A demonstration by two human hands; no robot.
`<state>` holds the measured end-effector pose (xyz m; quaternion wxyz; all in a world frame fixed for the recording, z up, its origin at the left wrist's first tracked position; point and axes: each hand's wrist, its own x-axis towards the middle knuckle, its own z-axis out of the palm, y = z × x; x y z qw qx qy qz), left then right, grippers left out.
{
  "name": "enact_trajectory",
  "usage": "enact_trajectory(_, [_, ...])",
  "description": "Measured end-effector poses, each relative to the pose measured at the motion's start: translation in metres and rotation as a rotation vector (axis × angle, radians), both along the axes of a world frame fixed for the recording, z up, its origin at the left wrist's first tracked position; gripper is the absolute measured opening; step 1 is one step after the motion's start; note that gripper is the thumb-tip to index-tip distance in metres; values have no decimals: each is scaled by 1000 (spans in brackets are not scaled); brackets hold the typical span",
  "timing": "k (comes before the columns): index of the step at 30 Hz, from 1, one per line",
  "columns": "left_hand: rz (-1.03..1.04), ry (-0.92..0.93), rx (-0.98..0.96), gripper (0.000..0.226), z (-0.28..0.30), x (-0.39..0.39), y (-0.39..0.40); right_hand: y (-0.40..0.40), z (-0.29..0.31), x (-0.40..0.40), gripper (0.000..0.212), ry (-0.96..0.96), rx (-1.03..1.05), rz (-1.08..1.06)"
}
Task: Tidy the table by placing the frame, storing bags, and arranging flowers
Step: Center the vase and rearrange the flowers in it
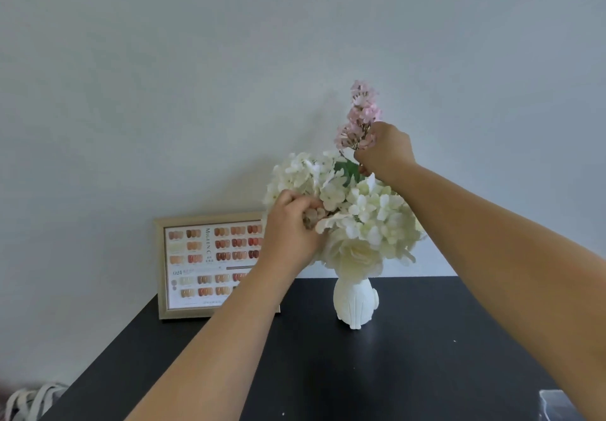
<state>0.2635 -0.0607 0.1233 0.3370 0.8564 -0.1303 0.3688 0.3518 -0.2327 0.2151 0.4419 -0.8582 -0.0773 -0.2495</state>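
A white vase (355, 301) stands on the black table (377, 371) near the wall, filled with white flowers (367, 220). A pink flower sprig (360, 115) rises above the bunch; my right hand (385, 153) grips its stem just below the blossoms. My left hand (292, 224) pinches white petals at the left side of the bunch. A pale wooden frame (210, 265) with a colour chart leans upright against the wall, left of the vase and partly hidden by my left arm.
White fabric straps (29, 402), apparently of a bag, show below the table's left edge. A grey shiny object (557, 407) lies at the table's near right corner. The wall stands right behind the vase and frame.
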Motion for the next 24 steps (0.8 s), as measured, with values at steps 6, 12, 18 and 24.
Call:
enact_trajectory(6, [-131, 139, -157, 24, 6, -4, 10, -1, 4, -4, 23, 18, -52, 78])
enact_trajectory(12, [84, -16, -187, 38, 31, -4, 54, -1, 3, -7, 21, 4, -68, 119])
enact_trajectory(18, [84, 352, -228, 54, 20, 14, 62, -2, -1, -5, 28, -19, -109, 155])
enact_trajectory(24, [-37, 314, -399, 41, 4, 7, 46, 2, -3, -4, 24, -22, -172, 176])
